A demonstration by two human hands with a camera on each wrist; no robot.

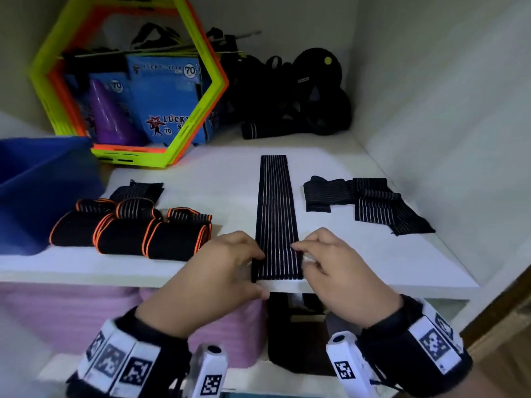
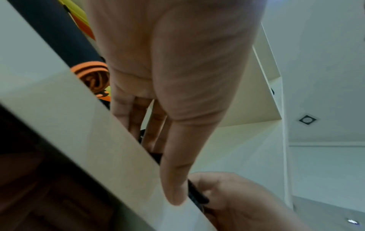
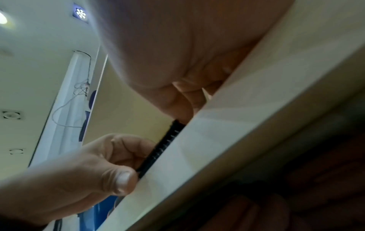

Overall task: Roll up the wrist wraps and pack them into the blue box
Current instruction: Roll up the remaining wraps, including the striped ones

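Right now my left hand (image 1: pixel 230 262) and right hand (image 1: pixel 330 262) pinch the near end of the flat striped wrist wrap (image 1: pixel 275 208) between them (shelf (image 1: pixel 224 179) edge); blue box (image 1: pixel 37 185) far left.

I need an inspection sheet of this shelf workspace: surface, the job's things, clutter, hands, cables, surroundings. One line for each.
Surface: white shelf, front edge near the hands.
Job's things: striped wrist wrap laid flat; rolled orange-edged wraps at left; unrolled wraps at right; blue box far left.
Clutter: hexagon rings, Lucky Star boxes, black gear at the back.
Hands: left hand and right hand pinch the flat wrap's near end.
Cables: nothing seen on the shelf.
Surroundings: white side wall; pink mat below.
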